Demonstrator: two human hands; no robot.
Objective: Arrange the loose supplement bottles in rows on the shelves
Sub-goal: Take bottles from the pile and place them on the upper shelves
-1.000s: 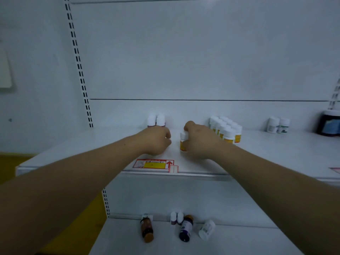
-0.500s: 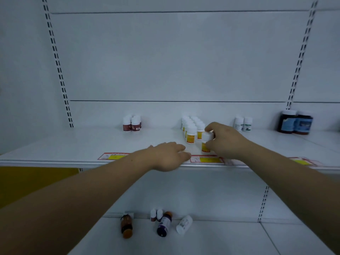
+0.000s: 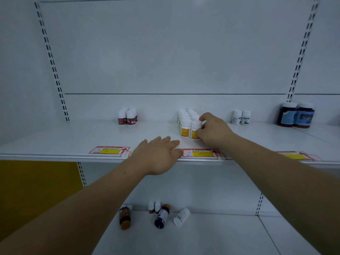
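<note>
My right hand (image 3: 211,132) grips a yellow-labelled bottle (image 3: 195,130), upright at the front of the double row (image 3: 186,116) just beyond my fingers. My left hand (image 3: 158,155) rests flat alongside. Below my wrists, an amber bottle (image 3: 125,218), a dark blue bottle (image 3: 161,218) and a white bottle (image 3: 181,217) lie unsorted.

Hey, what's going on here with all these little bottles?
A person is tidying supplement bottles on white shelves. Their right hand grips a small white-capped bottle with a yellow label, standing at the front of a double row of matching bottles on the upper shelf. Their left hand is open near that shelf's front edge, holding nothing. On the lower shelf an amber bottle, a dark purple bottle and a white bottle lie on their sides, not yet arranged.
</note>
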